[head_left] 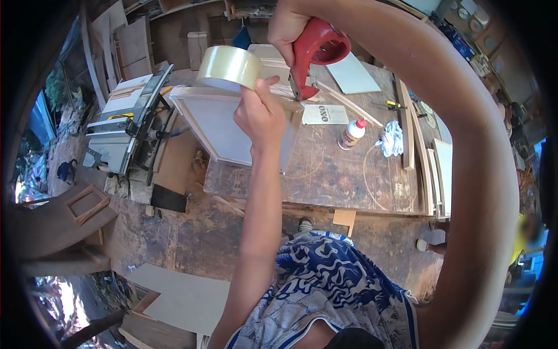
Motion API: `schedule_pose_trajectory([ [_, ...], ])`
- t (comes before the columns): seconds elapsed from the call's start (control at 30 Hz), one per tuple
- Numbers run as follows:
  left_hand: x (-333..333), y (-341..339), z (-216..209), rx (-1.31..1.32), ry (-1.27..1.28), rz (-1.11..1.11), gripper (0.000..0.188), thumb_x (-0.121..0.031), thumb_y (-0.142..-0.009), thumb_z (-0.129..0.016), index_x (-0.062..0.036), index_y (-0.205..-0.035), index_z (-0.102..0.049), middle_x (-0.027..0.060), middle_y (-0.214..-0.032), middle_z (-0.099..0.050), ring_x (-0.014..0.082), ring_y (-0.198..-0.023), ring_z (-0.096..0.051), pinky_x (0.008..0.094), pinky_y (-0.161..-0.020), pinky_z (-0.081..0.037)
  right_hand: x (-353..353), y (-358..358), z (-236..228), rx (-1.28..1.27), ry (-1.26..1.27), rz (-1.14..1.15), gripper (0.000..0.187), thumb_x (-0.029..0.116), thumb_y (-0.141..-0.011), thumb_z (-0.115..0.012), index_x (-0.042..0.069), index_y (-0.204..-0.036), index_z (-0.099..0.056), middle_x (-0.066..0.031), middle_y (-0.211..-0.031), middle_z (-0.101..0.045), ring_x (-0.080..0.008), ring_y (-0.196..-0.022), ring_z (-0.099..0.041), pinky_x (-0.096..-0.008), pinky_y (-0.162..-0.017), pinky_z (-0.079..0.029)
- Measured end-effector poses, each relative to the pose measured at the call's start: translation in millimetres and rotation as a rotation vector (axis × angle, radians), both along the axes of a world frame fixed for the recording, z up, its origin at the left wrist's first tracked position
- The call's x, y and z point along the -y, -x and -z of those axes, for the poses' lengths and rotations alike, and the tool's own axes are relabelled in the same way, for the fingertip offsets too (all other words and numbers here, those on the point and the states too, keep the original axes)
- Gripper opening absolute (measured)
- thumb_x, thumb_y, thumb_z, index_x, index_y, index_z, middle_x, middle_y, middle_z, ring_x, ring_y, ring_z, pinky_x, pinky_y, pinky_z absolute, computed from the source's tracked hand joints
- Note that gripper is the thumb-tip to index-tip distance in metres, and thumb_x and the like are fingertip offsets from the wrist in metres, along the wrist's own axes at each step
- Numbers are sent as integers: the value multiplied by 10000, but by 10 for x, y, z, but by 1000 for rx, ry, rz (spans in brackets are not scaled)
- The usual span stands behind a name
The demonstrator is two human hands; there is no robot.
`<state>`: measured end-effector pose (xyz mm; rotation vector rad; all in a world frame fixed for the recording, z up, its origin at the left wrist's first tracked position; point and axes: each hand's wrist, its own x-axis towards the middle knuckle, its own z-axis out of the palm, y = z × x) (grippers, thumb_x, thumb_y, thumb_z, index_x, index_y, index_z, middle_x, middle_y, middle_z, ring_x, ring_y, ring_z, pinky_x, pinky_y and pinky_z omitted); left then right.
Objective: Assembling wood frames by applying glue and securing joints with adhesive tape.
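My left hand (260,119) holds up a wide roll of clear tape (228,65), its fingers closed at the roll's lower right edge. Higher and to the right, my right hand (288,29) grips a red tape dispenser (303,58), whose round hub looks empty. The dispenser's lower end hangs near the corner of a framed panel (218,131). That panel has a pale face and a light rim, and it stands tilted at the table's left end, partly hidden behind my left hand and wrist.
On the wooden worktable (349,180) are a white glue bottle with a red cap (351,135), a crumpled cloth (392,139), a printed sheet (325,114), a pale board (353,74) and wood strips (407,125). A table saw (119,136) stands left. Another person's leg (433,246) shows at right.
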<state>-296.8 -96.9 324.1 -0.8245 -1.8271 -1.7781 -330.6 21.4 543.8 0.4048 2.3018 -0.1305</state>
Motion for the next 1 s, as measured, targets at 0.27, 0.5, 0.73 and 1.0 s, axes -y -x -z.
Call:
schedule_pose_trajectory([
  [0.27,2,207,35,-236,83,-137,231,-208,-1074,-488,-3,-1088,-593,76,-693,-721,336,-614,-697,439,-604,-533,-46,23,45,2,9,-7,318,336,-874,-700,34,-952,-758,-87,-835,-720,-192,-674,-681,-368,-634,-559],
  [0.5,29,133,70,-45,-109,25,259,-212,-1089,-466,23,-1096,-577,90,-634,-670,263,-583,-701,390,-554,-517,-105,107,51,4,24,6,321,339,-862,-709,38,-959,-763,-89,-847,-723,-196,-686,-684,-376,-647,-561],
  [0.73,121,258,-4,14,-188,-97,229,-209,-1094,-449,-15,-1022,-546,117,-717,-707,318,-642,-716,419,-585,-537,-626,180,191,-8,22,124,326,343,-850,-718,42,-966,-767,-90,-858,-726,-201,-698,-688,-383,-661,-563],
  [1.0,79,342,-73,48,138,31,259,-227,-1096,-419,-7,-1114,-554,138,-793,-740,396,-789,-721,500,-684,-538,-1795,-1078,2156,302,411,460,231,326,-902,-714,163,-1061,-752,-49,-818,-652,-179,-615,-599,-357,-552,-512],
])
